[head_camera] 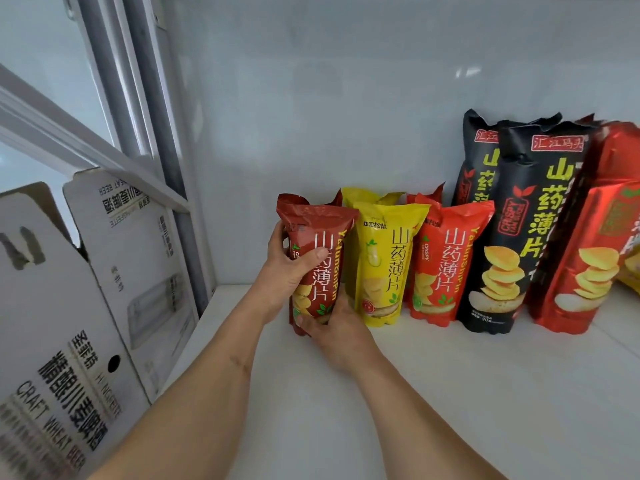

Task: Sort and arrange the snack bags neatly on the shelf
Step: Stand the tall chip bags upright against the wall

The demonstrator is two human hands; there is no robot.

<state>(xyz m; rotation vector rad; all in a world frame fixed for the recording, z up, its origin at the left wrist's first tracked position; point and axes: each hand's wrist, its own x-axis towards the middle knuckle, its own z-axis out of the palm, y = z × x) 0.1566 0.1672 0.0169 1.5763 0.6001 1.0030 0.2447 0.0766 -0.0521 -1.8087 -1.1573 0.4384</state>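
Dark-red bag (pixel 317 258): upright at the left end of the row, at about 9 o'clock from the yellow bag (pixel 382 268) and touching or nearly touching it, its base on or just above the shelf (pixel 450 393); which, I cannot tell. Left hand (pixel 289 271): wrapped round the bag's upper left side, thumb across the front. Right hand (pixel 337 327): curled under and round the bottom edge, steadying it. Row, running toward 3 o'clock: yellow bag, then orange-red bag (pixel 446 265), each with a like bag behind; then two tall black bags (pixel 526 220), one behind the other; then a tall red bag (pixel 595 258) leaning left against them, with more packets partly out of view at the right edge. Grey back wall behind all. At 9 o'clock, well apart from the row: an open beer carton (pixel 72 306) with printed flaps, beside the metal upright (pixel 162 140) of the frame. Step in hand, as I judge it: seating the dark-red bag as the row's end piece. To do it well: keep the label square to the front, set the base flat, line its front edge with the yellow bag's, press it snug sideways, then let go the lower hand first so the bag does not topple forward.
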